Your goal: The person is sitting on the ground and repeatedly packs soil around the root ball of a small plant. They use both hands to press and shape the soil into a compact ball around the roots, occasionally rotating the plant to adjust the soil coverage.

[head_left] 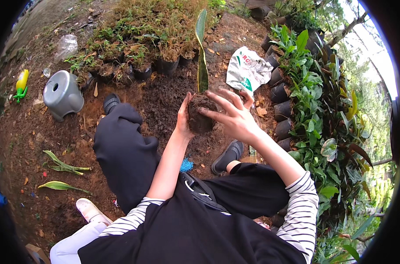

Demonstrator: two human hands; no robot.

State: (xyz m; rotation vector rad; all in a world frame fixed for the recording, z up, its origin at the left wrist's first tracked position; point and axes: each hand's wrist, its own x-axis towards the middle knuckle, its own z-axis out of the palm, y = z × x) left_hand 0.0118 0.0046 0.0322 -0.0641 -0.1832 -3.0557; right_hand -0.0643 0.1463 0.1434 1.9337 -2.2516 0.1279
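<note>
A clump of dark soil (202, 121) is between my two hands, above the loosened ground. From its top rises a tall snake plant leaf (202, 56), green with yellow edges. The palm of my left hand (184, 119) supports the clump's left side. My right hand (237, 116) reaches over from the right, its thumb and fingertips spread against the clump's upper part. Soil stains the fingers. Below the hands, a small heap of blue granules (186, 165) lies on the ground, partly covered by my left forearm.
Weedy potted plants (167, 64) stand ahead. A printed plastic sack (248, 69) lies right of the leaf, beside a row of bagged plants (282, 112). Leftward are a grey stool (63, 94), a yellow spray bottle (22, 82) and cut leaves (63, 165). Another person's shoe (89, 209) shows lower left.
</note>
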